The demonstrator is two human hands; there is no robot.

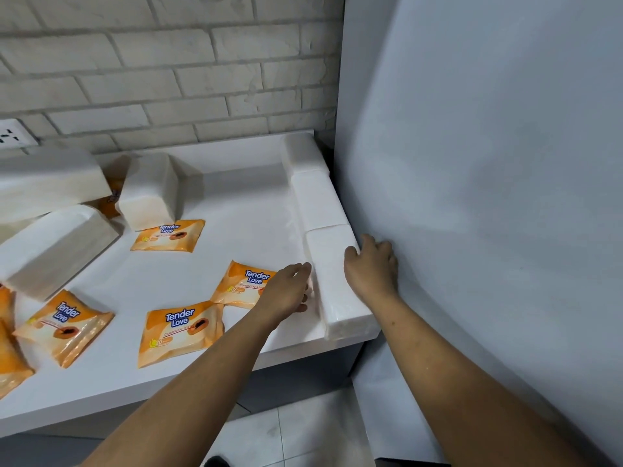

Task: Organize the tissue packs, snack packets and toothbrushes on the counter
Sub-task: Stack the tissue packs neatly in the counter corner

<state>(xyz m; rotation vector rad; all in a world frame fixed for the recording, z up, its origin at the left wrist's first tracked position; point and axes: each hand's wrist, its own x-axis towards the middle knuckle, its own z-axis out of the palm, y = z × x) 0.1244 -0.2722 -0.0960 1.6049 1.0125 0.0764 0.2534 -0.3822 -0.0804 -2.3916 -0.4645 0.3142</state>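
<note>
Three tissue packs (317,200) are lining the counter (236,203) edge, my flat left hand (286,288) pressing and right hand (371,267) gripping the nearest pack (337,298); loose packs (148,193) and Tender Love packets (180,332) are waiting.

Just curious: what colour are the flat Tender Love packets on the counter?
The packets are orange with white panels and blue lettering, best seen in head view.

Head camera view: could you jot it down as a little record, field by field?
Surface: white counter
Tidy row: three tissue packs along its right edge, beside a white panel
Nearest tissue pack: held between both hands
Left hand: flat against its left side
Right hand: fingers curled over its right side
Loose: orange Tender Love packets, more tissue packs at left
</note>
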